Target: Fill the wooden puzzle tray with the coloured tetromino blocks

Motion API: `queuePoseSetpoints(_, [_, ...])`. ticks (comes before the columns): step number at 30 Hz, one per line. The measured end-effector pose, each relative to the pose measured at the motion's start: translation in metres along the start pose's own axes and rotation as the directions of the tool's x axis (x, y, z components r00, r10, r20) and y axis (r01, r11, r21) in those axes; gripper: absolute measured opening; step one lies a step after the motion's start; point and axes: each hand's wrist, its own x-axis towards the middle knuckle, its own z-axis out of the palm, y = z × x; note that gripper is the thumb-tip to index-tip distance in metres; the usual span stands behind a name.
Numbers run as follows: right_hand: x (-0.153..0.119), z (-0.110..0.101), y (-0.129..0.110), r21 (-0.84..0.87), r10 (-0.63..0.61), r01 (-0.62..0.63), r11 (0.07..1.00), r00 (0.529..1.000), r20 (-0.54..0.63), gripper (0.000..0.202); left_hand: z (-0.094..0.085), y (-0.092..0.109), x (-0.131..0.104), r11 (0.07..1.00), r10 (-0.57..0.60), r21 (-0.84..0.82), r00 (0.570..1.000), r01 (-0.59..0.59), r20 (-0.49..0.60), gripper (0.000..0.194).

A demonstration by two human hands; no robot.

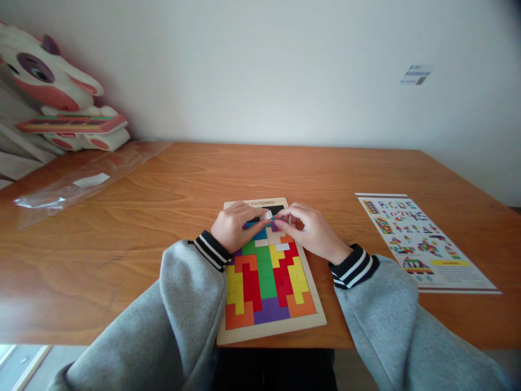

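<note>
Both hands meet over the upper part of a wooden block puzzle board (319, 314). Between the thumb and index finger of my left hand (235, 224) is a small white block (266, 215). The fingers of my right hand (307, 228) are closed in a pinch right beside that block; what they grip is too small to make out. Coloured blocks fill the lower board, among them a green block (265, 271), a purple block (272, 314) and a red block (251, 288). Dark backing (277, 208) shows near the top, partly hidden by my hands.
A printed pattern sheet (427, 244) lies to the right on the wooden table (163, 244). At the left are a clear plastic bag (91, 179) and a cow-shaped toy keyboard (73, 125). A wall (260, 70) rises behind the table.
</note>
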Motion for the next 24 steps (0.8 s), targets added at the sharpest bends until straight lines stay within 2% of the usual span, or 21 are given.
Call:
queuePoseSetpoints(3, [0.0007,-0.0045,-0.0009,0.087,0.025,-0.020,0.996,0.999,-0.048,0.022,-0.0009,0.0000,0.0006,0.999,0.036,-0.021,0.999,-0.035,0.040,0.019])
queuePoseSetpoints(7, [0.0014,-0.0062,-0.0027,0.100,-0.039,0.041,0.994,0.999,-0.023,0.021,-0.0008,-0.0012,-0.0006,0.995,0.079,-0.059,0.994,-0.075,0.074,0.020])
queuePoseSetpoints(18, [0.0014,-0.0067,-0.0044,0.095,-0.109,0.109,0.989,0.994,-0.012,0.019,-0.0001,-0.0035,-0.0021,0.991,0.122,-0.067,0.991,-0.119,0.055,0.020])
queuePoseSetpoints(24, [0.0017,-0.0087,-0.0048,0.080,-0.083,0.084,0.993,0.996,-0.019,0.018,-0.0012,-0.0012,-0.0008,0.993,0.105,-0.058,0.993,-0.101,0.058,0.021])
